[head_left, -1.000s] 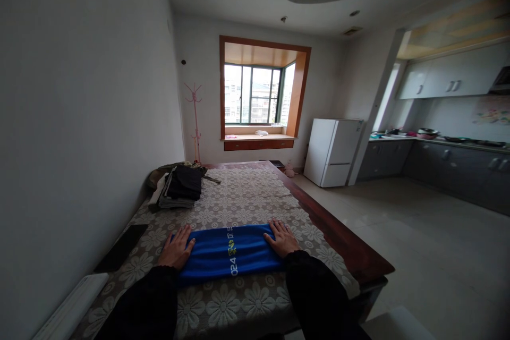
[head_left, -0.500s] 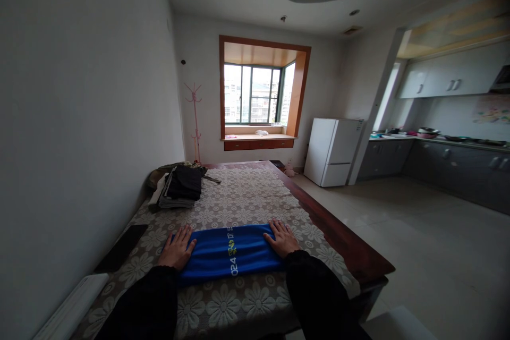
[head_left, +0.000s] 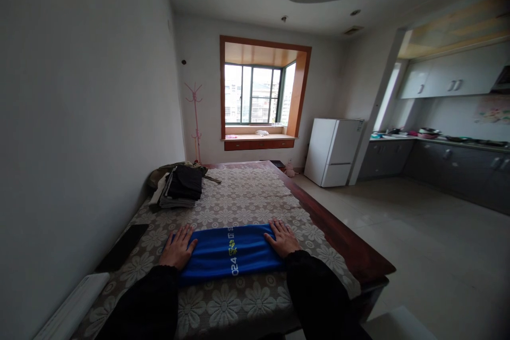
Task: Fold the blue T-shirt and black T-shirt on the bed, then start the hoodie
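Observation:
A folded blue cloth (head_left: 231, 251) with white and yellow print lies flat across the near part of a table covered in a flower-patterned lace cloth (head_left: 243, 196). My left hand (head_left: 178, 248) rests flat on the blue cloth's left end, fingers spread. On its right end my right hand (head_left: 282, 239) lies the same way, palm down. Both arms wear dark sleeves. Neither hand grips anything.
A pile of dark folded clothes (head_left: 179, 185) sits at the table's far left. A dark flat object (head_left: 121, 248) lies near the left edge by the wall. The wooden table edge (head_left: 342, 241) runs along the right. Beyond stand a white fridge (head_left: 333, 151), kitchen counters (head_left: 446, 162) and a pink coat stand (head_left: 194, 122).

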### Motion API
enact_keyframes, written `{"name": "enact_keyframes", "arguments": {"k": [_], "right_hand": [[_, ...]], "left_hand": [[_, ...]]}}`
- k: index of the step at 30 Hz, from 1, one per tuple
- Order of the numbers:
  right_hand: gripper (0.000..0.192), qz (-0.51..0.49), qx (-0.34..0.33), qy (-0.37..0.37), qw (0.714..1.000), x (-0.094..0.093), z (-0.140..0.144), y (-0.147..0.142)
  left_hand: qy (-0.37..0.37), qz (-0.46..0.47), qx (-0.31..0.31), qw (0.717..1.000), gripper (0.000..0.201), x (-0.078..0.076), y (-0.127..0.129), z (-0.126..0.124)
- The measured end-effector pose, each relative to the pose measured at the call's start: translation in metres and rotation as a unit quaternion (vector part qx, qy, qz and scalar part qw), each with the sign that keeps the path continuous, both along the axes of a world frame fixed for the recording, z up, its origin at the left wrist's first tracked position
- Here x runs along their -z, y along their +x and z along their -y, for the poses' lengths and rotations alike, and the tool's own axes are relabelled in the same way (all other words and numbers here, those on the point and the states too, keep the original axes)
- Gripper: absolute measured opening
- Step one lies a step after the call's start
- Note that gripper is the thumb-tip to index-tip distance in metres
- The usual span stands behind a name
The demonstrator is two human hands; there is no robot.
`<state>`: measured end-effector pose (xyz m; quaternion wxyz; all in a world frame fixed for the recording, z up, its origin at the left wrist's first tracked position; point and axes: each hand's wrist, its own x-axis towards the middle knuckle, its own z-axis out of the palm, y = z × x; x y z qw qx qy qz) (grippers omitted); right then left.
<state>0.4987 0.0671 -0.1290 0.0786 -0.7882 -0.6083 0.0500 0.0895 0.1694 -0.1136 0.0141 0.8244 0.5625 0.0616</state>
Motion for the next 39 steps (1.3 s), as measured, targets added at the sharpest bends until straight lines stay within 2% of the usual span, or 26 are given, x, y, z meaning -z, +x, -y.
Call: {"name": "enact_keyframes", "arguments": {"k": [10,27,33,36,39], "right_hand": [[0.081,0.0,-0.003,0.024,1.0,0.004,0.0,0.001],[0.078,0.0,0.001,0.009,1.0,0.002,0.0,0.001],[0.077,0.003,0.001,0.015,1.0,0.002,0.002,-0.002],[0.074,0.004,-0.014,0.042,0.999,-0.006,0.005,-0.003],[0.066,0.004,-0.079,0.103,0.992,-0.022,0.013,-0.009]], "left_hand": [[0.012,0.02,0.012,1.0,0.062,0.003,-0.001,-0.002],[-0.012,0.047,0.005,0.999,0.064,0.0,-0.002,0.0],[0.006,0.041,0.01,0.999,0.061,0.0,0.0,0.0],[0.032,0.051,0.034,0.998,0.059,-0.005,0.0,0.003],[0.061,0.06,0.085,0.993,0.056,-0.013,0.003,0.011]]}}
